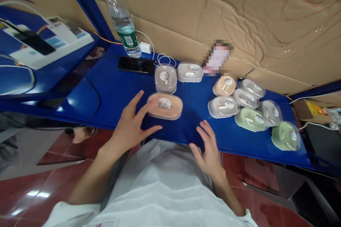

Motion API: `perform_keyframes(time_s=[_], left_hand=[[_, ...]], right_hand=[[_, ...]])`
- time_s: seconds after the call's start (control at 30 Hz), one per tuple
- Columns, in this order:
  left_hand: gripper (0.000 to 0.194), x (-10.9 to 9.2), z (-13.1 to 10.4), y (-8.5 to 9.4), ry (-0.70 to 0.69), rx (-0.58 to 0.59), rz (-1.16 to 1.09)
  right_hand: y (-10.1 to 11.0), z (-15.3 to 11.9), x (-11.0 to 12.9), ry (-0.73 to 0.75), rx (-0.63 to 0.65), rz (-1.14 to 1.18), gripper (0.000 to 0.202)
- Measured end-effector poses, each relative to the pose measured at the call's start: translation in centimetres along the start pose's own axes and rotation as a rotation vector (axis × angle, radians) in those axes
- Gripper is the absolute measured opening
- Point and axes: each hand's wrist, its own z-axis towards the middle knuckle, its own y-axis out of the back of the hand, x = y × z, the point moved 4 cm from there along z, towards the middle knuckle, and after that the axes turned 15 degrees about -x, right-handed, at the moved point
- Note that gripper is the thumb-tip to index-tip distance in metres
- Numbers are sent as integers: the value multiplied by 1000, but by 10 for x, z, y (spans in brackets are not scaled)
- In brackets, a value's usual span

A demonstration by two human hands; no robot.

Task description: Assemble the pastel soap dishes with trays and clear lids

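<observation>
On box point(165, 105), round label point(164, 103); writing unreadable.

Bright, even light, glare on the floor tiles point(34, 194), wide-angle bending at edges, one pixelated patch.

A blue table point(112, 88) is carrying a black phone point(136, 65), a water bottle point(123, 21) and a white charger point(145, 47). Lidded boxes are lying on it: a peach box point(165, 105), two grey boxes point(165, 78) behind, and a cluster point(250, 108) at right.
</observation>
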Motion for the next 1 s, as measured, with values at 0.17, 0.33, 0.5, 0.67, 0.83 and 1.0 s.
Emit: perform_keyframes(time_s=[0.17,0.33,0.5,0.67,0.83,1.0], left_hand=[[59,30,3,3,18,-34,76],[50,42,1,19,24,-111,200],[50,47,-4,36,0,-154,274],[50,38,-6,23,-1,-128,145],[58,28,-3,0,109,-10,-56],[59,25,-3,-6,214,15,-157]], right_hand=[[-5,11,-7,132,128,-91,47],[33,35,-54,71,-64,-322,45],[56,45,-107,30,-71,-543,58],[52,34,-108,92,-54,-522,41],[52,32,-105,146,-112,-415,38],[43,37,-112,173,-108,-283,40]])
